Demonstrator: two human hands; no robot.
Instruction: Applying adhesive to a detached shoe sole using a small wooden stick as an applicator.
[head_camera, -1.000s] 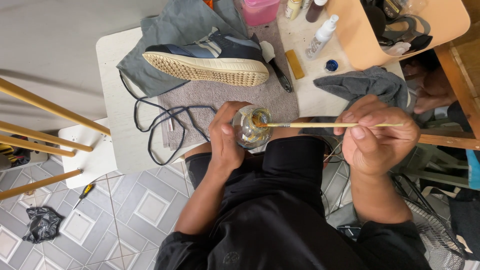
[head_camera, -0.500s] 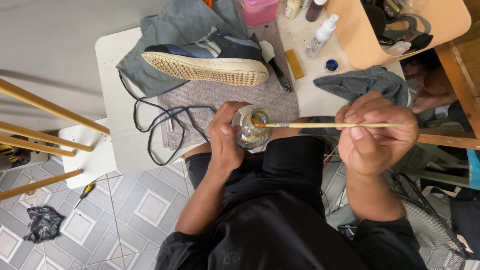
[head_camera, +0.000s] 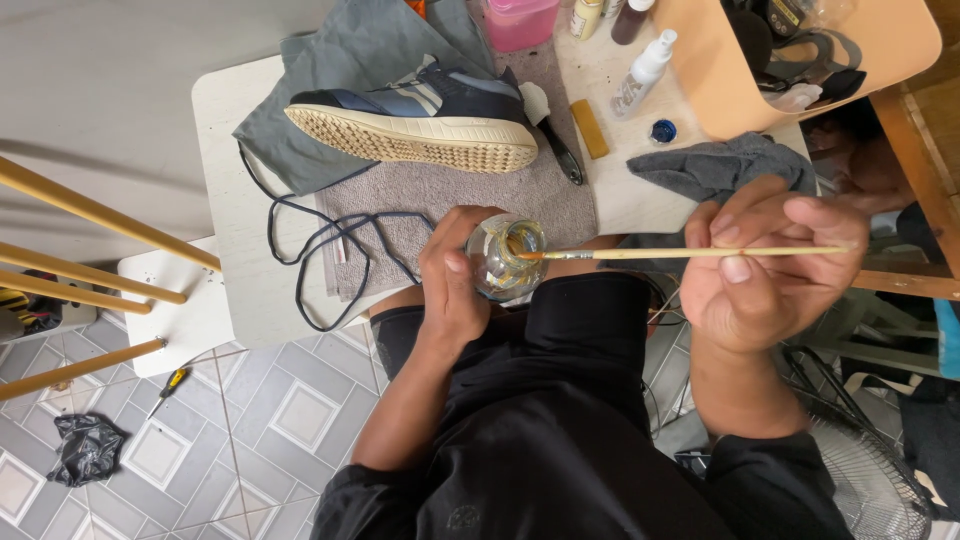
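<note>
My left hand (head_camera: 455, 285) grips a small clear glass jar (head_camera: 505, 260) over my lap, at the near edge of the white table (head_camera: 225, 180). My right hand (head_camera: 765, 265) pinches a thin wooden-handled brush (head_camera: 680, 253), held level, its bristle tip resting at the jar's mouth. On the table beyond lies a dark blue sneaker (head_camera: 420, 115) on its side, its tan sole facing me, on a grey towel (head_camera: 450, 195). Dark laces (head_camera: 320, 245) trail loose off the towel.
A grey cloth (head_camera: 725, 165), a spray bottle (head_camera: 640, 75), a small blue cap (head_camera: 662, 131), a yellow block (head_camera: 590, 128) and a pink container (head_camera: 520, 20) sit on the table. A tan tray (head_camera: 800, 60) holds gear at right. Wooden rails (head_camera: 90, 250) stand left; a screwdriver (head_camera: 165, 385) lies on the tiled floor.
My right hand has shifted slightly while holding the brush at the jar. The jar and left hand stay put.
</note>
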